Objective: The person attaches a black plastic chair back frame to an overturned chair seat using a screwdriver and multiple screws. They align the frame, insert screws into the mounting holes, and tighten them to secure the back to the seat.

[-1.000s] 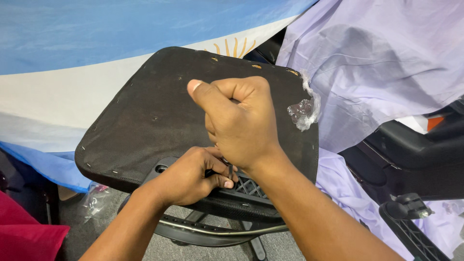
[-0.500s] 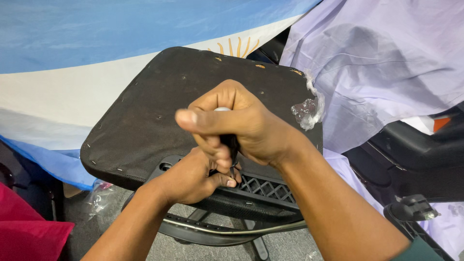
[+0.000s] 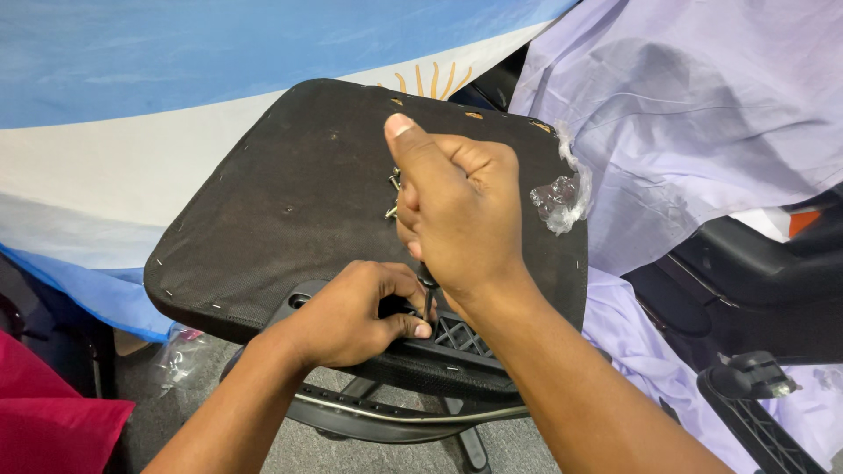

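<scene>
Working on an upturned chair seat [image 3: 290, 202], its black fabric underside facing up and stapled round the edge, tilted against a blue and white cloth [image 3: 132, 105] behind. Gripping a slim dark tool [image 3: 428, 298] in the right hand [image 3: 457, 219], fingers wrapped fully closed round the handle, thumb standing up on top, shaft pointing down into the near edge of the seat. Resting the left hand [image 3: 351, 316] just beside it, fingers curled loosely over the black plastic bracket [image 3: 448, 347] at the seat's near edge, fingertips steadying close to the tool's tip; not clearly gripping anything, more pressing and holding still. Catching a few small metal screws or fittings [image 3: 393, 189] on the seat near the right thumb, too small for telling exactly. Showing a scrap of clear plastic wrap [image 3: 562, 197] clinging to the far right corner of the seat.

Judging the seat as stiff and fairly heavy, padded on the hidden side, not fragile; best held at the rim or by the plastic bracket, not by the thin fabric. Judging the tool as light, rigid and thin-handled, so needing a full closed fist for turning. Lying to the right: a pale lilac sheet [image 3: 702, 114] over something bulky, and dark chair parts [image 3: 755, 290] on it.
</scene>
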